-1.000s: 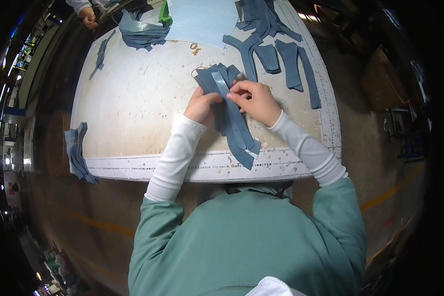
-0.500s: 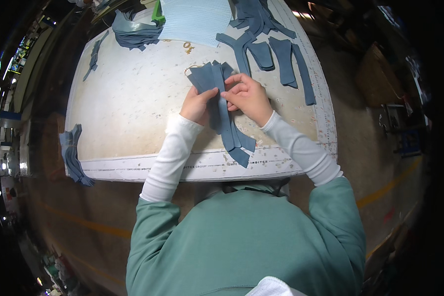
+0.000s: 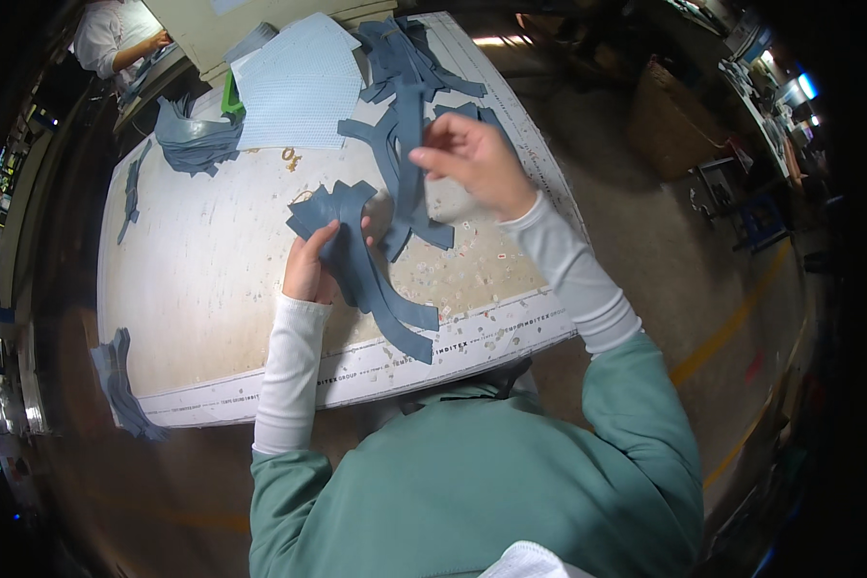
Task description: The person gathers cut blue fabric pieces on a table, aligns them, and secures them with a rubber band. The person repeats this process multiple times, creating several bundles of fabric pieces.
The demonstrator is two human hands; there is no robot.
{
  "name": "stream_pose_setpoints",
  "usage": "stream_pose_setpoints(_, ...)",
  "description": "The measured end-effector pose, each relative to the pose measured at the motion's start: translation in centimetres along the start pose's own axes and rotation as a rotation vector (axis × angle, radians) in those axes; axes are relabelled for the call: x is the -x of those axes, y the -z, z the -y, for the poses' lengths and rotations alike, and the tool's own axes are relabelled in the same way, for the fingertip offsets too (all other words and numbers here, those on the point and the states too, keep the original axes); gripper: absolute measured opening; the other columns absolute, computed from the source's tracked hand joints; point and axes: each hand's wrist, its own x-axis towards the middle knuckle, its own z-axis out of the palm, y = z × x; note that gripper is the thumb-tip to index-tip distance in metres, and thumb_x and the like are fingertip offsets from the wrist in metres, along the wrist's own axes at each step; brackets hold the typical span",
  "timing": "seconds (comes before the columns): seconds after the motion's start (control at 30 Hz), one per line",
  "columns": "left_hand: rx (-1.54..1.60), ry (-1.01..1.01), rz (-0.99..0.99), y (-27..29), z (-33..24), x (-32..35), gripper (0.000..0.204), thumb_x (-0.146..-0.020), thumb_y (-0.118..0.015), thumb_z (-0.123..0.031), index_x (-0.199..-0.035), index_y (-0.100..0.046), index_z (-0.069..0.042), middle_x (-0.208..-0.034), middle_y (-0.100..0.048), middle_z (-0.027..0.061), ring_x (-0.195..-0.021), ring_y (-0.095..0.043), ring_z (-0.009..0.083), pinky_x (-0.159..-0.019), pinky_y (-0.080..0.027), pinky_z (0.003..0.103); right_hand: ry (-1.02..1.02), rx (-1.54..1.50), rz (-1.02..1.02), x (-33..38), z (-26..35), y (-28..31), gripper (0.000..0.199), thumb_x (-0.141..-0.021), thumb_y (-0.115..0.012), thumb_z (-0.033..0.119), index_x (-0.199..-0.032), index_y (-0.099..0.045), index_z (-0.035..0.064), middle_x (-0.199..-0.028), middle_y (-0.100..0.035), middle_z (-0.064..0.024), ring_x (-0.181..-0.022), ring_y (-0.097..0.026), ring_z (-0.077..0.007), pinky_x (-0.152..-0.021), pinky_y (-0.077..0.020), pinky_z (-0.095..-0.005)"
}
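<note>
Strips [image 3: 353, 252], perhaps leather, lie clasped in the left hand [image 3: 305, 270].

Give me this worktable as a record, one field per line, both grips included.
Left grip: holding fanned blue-grey pieces
Right grip: at a long blue-grey strip; blurred, so pinch or mere touch is unclear
Surface: pale table with a white printed border along the near edge
Far side: light-blue sheets, a curved blue-grey stack to their left, a jumbled blue-grey pile to their right
Near left corner: blue-grey bundle
Background: another person, upper left
</note>
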Motion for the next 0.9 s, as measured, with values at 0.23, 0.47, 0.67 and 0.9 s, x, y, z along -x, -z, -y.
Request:
stream_pose_setpoints(0.23,0.070,0.045,0.010,0.3,0.1,-0.1,0.040,-0.087,-0.047,-0.017,-0.117,-0.045,0.010,-0.110,-0.058,0.0228,-0.093,-0.060,0.0324,-0.083,-0.049,0.037,-0.021,0.050,-0.050,0.1,3.8,8.4,0.020,-0.080,-0.066,0.013,-0.097,-0.059,0.0036,-0.084,-0.061,0.0008,-0.072,-0.052,-0.0033,-0.064,-0.0423,-0.0176)
stream_pose_setpoints(0.47,0.053,0.056,-0.006,0.5,0.1,-0.2,0.040,-0.087,-0.047,-0.017,-0.117,-0.046,0.009,-0.111,-0.058,0.0220,-0.094,-0.060,0.0320,-0.085,-0.048,0.037,-0.390,0.074,-0.114,-1.3,-3.4,13.7,0.029,-0.079,-0.065,0.008,-0.108,-0.059,0.0041,-0.080,-0.060,0.0016,-0.064,-0.049,-0.0036,-0.061,-0.0417,-0.0156)
stream_pose_setpoints(0.67,0.047,0.047,-0.018,0.6,0.2,-0.3,0.040,-0.087,-0.047,-0.017,-0.117,-0.046,0.009,-0.111,-0.058,0.0204,-0.095,-0.060,0.0317,-0.086,-0.048,0.037,-0.432,0.362,-0.153,-2.4,-7.7,15.4,0.036,-0.078,-0.064,0.007,-0.113,-0.058,0.0018,-0.082,-0.064,-0.0059,-0.064,-0.054,-0.0081,-0.060,-0.0445,-0.0197)
stream_pose_setpoints(0.9,0.114,0.066,-0.002,0.8,0.3,-0.4,0.040,-0.087,-0.048,-0.018,-0.117,-0.046,0.009,-0.110,-0.058,0.0207,-0.096,-0.059,0.0319,-0.087,-0.047,0.037,-0.022,1.191,-0.317,-0.9,-6.0,11.8,0.049,-0.069,-0.069,0.013,-0.116,-0.055,0.0073,-0.078,-0.059,-0.0123,-0.070,-0.060,-0.0267,-0.066,-0.0488,-0.0346)
